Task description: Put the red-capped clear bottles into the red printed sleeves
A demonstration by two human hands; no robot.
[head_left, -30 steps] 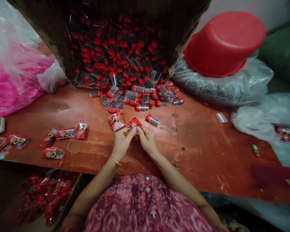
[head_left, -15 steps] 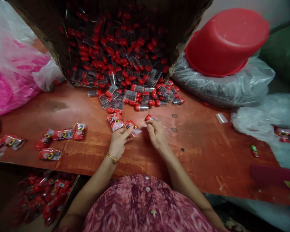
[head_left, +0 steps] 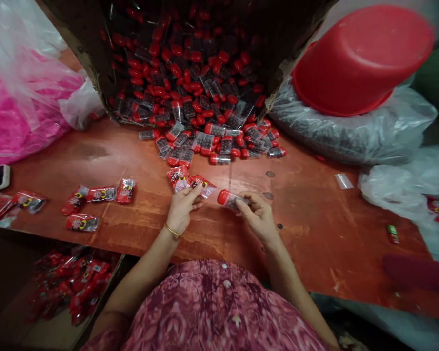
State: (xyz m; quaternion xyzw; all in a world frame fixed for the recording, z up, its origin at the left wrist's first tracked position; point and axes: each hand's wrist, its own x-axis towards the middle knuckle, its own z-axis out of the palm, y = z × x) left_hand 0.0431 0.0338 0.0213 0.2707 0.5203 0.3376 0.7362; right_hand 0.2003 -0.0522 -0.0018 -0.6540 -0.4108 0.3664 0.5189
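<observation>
Pinching packet [head_left: 205,188] in left hand [head_left: 181,209]; grasping tube [head_left: 230,199] in right hand [head_left: 258,214], red cap [head_left: 222,196] facing packet's clear end [head_left: 209,192], not inside. Reads as mid-unit. Can see another packet [head_left: 177,175] just past left hand. Would count as done: apparently filled packets [head_left: 82,223] leftward on table [head_left: 131,226], plus heap [head_left: 86,295] in lower box [head_left: 56,336]. Leaves plenty: loose tubes [head_left: 207,144] in carton [head_left: 84,48] and spilled out front.

Packing workshop: worktable [head_left: 322,204], bulk-filled carton [head_left: 84,41]
</observation>
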